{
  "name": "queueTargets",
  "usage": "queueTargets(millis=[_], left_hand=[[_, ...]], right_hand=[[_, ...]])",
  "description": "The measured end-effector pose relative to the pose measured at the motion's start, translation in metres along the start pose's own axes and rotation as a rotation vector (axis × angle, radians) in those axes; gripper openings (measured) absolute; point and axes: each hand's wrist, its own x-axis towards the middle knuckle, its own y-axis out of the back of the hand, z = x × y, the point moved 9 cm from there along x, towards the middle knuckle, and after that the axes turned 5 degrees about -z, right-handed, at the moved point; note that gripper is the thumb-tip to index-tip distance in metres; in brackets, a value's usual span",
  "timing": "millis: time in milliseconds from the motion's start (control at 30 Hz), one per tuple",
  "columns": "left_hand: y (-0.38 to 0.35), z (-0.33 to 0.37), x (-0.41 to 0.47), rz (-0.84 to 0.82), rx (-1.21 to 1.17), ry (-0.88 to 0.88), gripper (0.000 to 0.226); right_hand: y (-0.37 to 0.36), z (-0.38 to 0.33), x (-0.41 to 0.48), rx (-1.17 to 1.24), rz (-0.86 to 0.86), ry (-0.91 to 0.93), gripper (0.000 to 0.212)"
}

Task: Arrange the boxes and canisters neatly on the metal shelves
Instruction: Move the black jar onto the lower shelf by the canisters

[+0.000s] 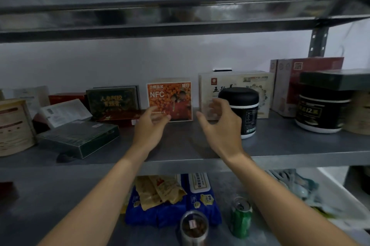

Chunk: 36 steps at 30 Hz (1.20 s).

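We find the middle shelf (180, 145) partly ordered: the orange box (169, 97) and black canister (239, 105) stand upright. The green box (80, 139) at left lies flat, askew, apparently unsorted. The left hand (149, 127) and right hand (220, 125) are spread, holding nothing, near the orange box.

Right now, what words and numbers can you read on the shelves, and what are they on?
"NFC": orange box.
"人参阿胶": dark green box.
"五": cream box.
"12": black canister, far right.
"99": blue pack, lower shelf.
Other print is too blurred or small.
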Motion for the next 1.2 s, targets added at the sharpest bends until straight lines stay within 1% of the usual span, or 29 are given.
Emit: queueTargets(millis=[67, 133, 167, 200, 267, 333, 367, 433, 500, 833, 1033, 1133, 1200], left_hand=[[-0.012, 0.006, -0.003, -0.024, -0.009, -0.008, 0.055], [-0.022, 0.01, -0.006, -0.04, -0.023, -0.015, 0.055], [-0.026, 0.012, -0.008, -0.048, -0.031, -0.014, 0.055], [-0.03, 0.014, -0.01, -0.057, -0.038, -0.016, 0.055], [-0.038, 0.017, -0.014, -0.072, -0.046, -0.023, 0.054], [-0.043, 0.019, -0.017, -0.081, -0.051, -0.027, 0.055], [-0.044, 0.021, -0.018, -0.085, -0.053, -0.03, 0.056], [-0.047, 0.023, -0.02, -0.092, -0.054, -0.039, 0.056], [-0.049, 0.025, -0.021, -0.101, -0.055, -0.041, 0.056], [-0.061, 0.029, -0.023, -0.14, -0.057, -0.045, 0.056], [-0.075, 0.042, -0.017, -0.165, -0.064, -0.077, 0.055], [-0.092, 0.054, -0.013, -0.195, -0.099, -0.099, 0.051], [-0.108, 0.067, -0.012, -0.224, -0.119, -0.124, 0.05]], right_hand=[[0.027, -0.002, -0.002, -0.036, 0.16, 0.053, 0.061], [0.048, 0.003, -0.001, -0.117, 0.27, 0.054, 0.077], [0.054, 0.011, 0.002, -0.152, 0.287, 0.018, 0.088], [0.057, 0.023, 0.006, -0.171, 0.275, -0.042, 0.1], [0.056, 0.051, 0.014, -0.167, 0.194, -0.18, 0.122], [0.05, 0.074, 0.02, -0.107, 0.1, -0.275, 0.137], [0.047, 0.082, 0.023, -0.056, 0.065, -0.309, 0.139], [0.042, 0.09, 0.027, 0.028, 0.029, -0.348, 0.138], [0.041, 0.093, 0.03, 0.053, 0.025, -0.354, 0.134], [0.051, 0.097, 0.03, 0.086, 0.104, -0.329, 0.122], [0.082, 0.091, 0.02, 0.062, 0.177, -0.257, 0.116], [0.105, 0.086, 0.014, 0.043, 0.21, -0.219, 0.116], [0.122, 0.081, 0.008, 0.037, 0.235, -0.199, 0.113]])
